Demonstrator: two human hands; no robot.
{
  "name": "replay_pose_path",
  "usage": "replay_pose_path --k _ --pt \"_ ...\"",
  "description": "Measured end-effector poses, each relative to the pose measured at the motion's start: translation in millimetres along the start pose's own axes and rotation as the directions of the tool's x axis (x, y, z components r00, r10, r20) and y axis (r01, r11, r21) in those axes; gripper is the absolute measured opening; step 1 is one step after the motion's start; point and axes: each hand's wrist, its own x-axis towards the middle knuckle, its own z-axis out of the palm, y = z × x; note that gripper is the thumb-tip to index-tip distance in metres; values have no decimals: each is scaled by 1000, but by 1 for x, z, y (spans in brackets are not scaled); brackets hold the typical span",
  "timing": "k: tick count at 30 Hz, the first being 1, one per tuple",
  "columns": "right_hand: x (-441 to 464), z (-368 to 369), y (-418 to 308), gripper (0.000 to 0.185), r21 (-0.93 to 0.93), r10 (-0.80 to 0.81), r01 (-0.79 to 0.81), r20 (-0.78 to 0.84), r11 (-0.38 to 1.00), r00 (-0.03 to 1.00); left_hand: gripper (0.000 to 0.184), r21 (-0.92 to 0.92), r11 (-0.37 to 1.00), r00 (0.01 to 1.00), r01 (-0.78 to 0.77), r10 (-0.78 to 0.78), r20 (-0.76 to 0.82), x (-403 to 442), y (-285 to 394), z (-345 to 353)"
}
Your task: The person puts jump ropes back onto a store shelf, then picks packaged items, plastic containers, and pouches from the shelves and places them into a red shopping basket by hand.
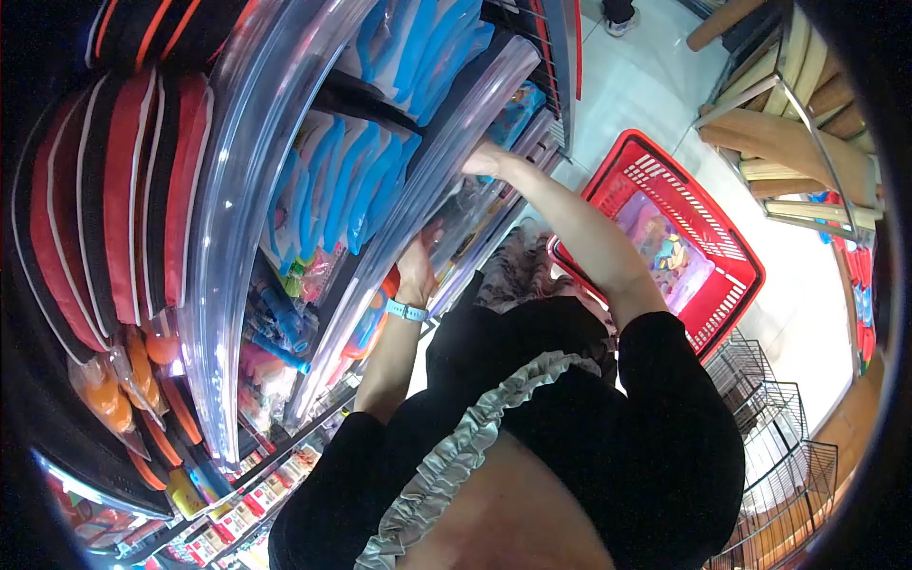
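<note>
Your left hand (415, 273) and right hand (486, 160): apart, at clear-edged shelf (465, 125) left of red shopping basket (701, 204); fingers hidden, grip can't tell.

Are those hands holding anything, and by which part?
It can't be told: the left hand and right hand are at the shelf, their grip not clearly visible.

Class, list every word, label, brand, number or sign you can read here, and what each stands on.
No text is readable.
Red-and-white labels, lower shelf: too small and blurred.
Purple package in the red basket: print too unclear to read.
Blue packets: no legible words.
</note>
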Motion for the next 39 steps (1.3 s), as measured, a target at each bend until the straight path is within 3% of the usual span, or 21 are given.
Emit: replay_pose_path --k 2,5,6,8,10,11,12,13,15,16,19,21,22,24,25,26,28,31,32,34,39 --pt "16 28 10 50 -142 -92 72 -137 987 986 26 -34 998 996 -61 59 -61 -4 -1 -6" --pt "19 44 1 45 -28 -247 245 -152 969 957 30 212 974 993 -83 98 -64 -36 17 -6" --pt "17 46 -8 39 -4 -235 237 -166 971 958 28 302 942 984 -147 171 -54 -41 13 -11" --pt "16 43 -22 36 -111 -174 170 -35 979 984 23 473 840 951 -266 307 -12 -49 3 -23" --pt "10 37 -42 32 -218 -128 134 41 967 991 18 666 571 865 -480 433 252 -72 23 -21" --pt "18 48 -39 32 -218 -184 174 -30 960 982 16 710 403 800 -578 454 393 -82 37 -16" --pt "21 58 -39 32 -222 -238 212 -100 952 966 14 686 417 796 -596 420 436 -89 45 -9" --pt "23 65 -36 31 -230 -291 250 -165 940 942 16 679 297 721 -672 473 507 -89 50 -6" --pt "18 53 -38 30 -207 -248 237 -27 949 968 20 629 40 547 -777 539 641 -82 56 0" --pt "9 39 -47 30 -171 -210 212 26 962 977 28 673 110 614 -732 535 580 -78 55 3" --pt "26 50 -12 29 -5 -389 394 -179 919 904 40 612 -101 481 -784 523 703 -75 61 22" --pt "25 53 5 27 106 -386 447 -358 888 851 48 609 -109 506 -786 454 734 -71 59 26" --pt "13 42 -1 26 175 -294 364 -330 915 897 49 614 -127 510 -779 440 739 -69 60 31" --pt "-3 32 -6 27 333 -188 338 -408 880 893 54 618 -144 528 -773 394 752 -63 65 37" --pt "-6 31 -7 28 410 -132 329 -439 851 889 55 639 -123 555 -760 390 735 -59 65 39" --pt "0 36 -2 32 594 -86 352 -427 723 900 56 659 -102 581 -745 387 716 -55 64 42" --pt "5 41 2 32 556 -98 385 -476 737 874 60 724 -116 659 -680 337 673 -45 58 41" --pt "6 43 7 32 454 -96 372 -524 810 847 59 740 -90 669 -666 365 647 -45 58 46" --pt "5 44 7 32 412 -94 355 -534 839 841 58 708 -149 624 -691 371 687 -47 58 44" --pt "-3 34 -2 31 285 -116 283 -489 916 865 58 635 -269 528 -724 376 761 -50 59 36" --pt "22 50 -9 28 15 -342 357 -250 934 906 53 702 -225 595 -675 395 700 -56 48 8"
